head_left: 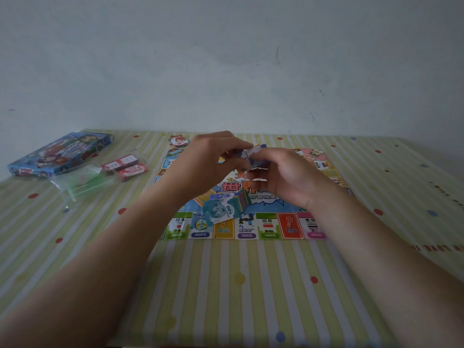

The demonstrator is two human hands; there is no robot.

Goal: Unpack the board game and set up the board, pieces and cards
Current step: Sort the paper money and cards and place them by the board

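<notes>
While the board (270, 228) lies unfolded and flat on the striped tablecloth (226, 285), a small blue-and-white packet (251, 152) is held up above its middle, clear of the surface. It is pinched from one side by the curled fingers and thumb of the left hand (209, 160), and gripped from the other by the right hand (285, 177), fingers bent in around it. A ragged white edge is seen just under the packet; what it belongs to cannot be told. Below the hands, a fanned stack of play money (224, 207) is spread on the board, a teal note marked 100 on top. Off to the left, well apart from the board, the game box (59, 154) is seen near the wall. Two red card packs (124, 165) are laid between it and the board, with a clear plastic bag (84, 183) holding something green just in front of them. At the board's far edge a red-and-white character card (178, 140) is visible.
</notes>
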